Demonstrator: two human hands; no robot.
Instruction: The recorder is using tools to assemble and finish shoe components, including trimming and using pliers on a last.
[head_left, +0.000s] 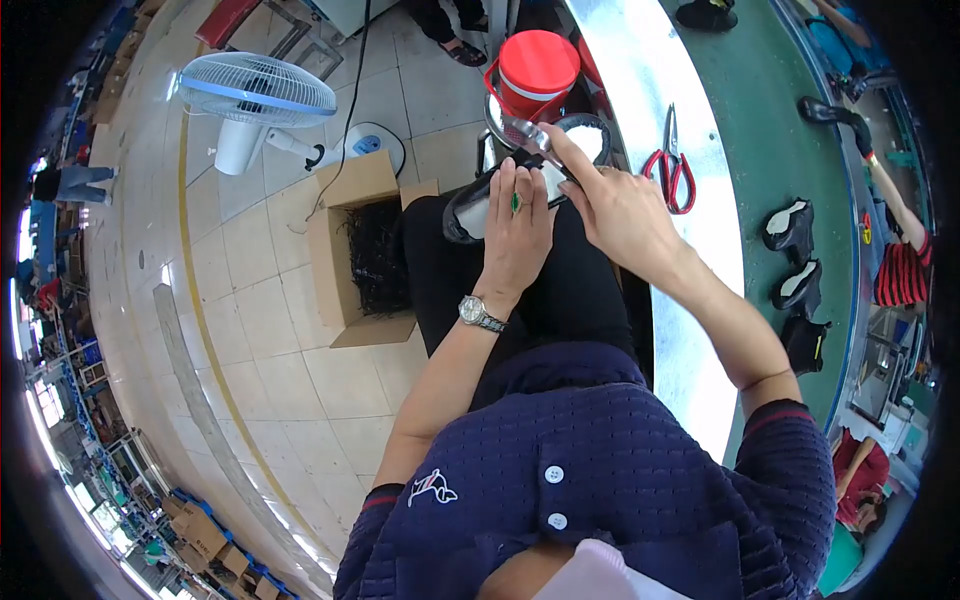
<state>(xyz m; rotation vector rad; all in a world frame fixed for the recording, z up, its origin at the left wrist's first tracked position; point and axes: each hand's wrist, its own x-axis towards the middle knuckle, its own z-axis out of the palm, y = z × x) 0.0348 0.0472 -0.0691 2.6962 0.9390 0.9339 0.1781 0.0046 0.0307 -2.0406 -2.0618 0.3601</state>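
A black shoe (470, 212) with a pale whitish underside lies across my thighs. My left hand (518, 215) rests on that underside, fingers straight and together, holding the shoe steady. My right hand (625, 215) is closed around a shiny metal hand tool (528, 132); its head shows beyond the fingers at the shoe's far end. My right palm hides most of the tool's handle, so its exact kind is unclear. Red-handled scissors (671, 165) lie on the pale bench to the right of that hand.
An open cardboard box (330, 262) of black scraps stands left of my legs. Beyond it is a white fan (258, 95). A red lidded bucket (538, 72) stands ahead. The pale bench (700, 300) runs along my right, beside a green conveyor (725, 130) carrying black shoes (790, 230).
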